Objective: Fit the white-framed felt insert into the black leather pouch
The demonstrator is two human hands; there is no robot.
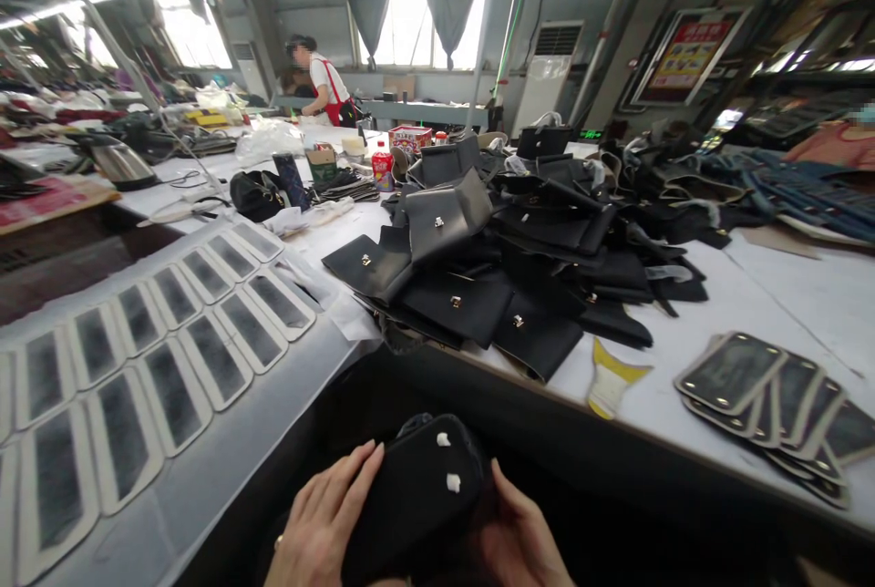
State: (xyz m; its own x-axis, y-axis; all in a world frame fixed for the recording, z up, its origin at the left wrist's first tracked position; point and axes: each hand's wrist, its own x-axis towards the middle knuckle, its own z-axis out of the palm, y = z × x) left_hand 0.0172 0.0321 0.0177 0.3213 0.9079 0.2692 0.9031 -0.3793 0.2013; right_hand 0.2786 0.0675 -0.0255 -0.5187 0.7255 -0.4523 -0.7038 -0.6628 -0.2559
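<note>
Low in the head view, both my hands hold a small black leather pouch with two white patches on its face. My left hand grips its left side, fingers laid along the edge. My right hand cups its right side from below. The pouch sits in front of the table edge, over a dark gap. Beyond it, a big heap of black leather flaps with metal clasps covers the white table.
Rows of white-bordered grey panels lie on the left surface. A fanned stack of dark rounded panels sits at right, a yellow-white scraper near the table edge. A person in a red apron works far back among clutter.
</note>
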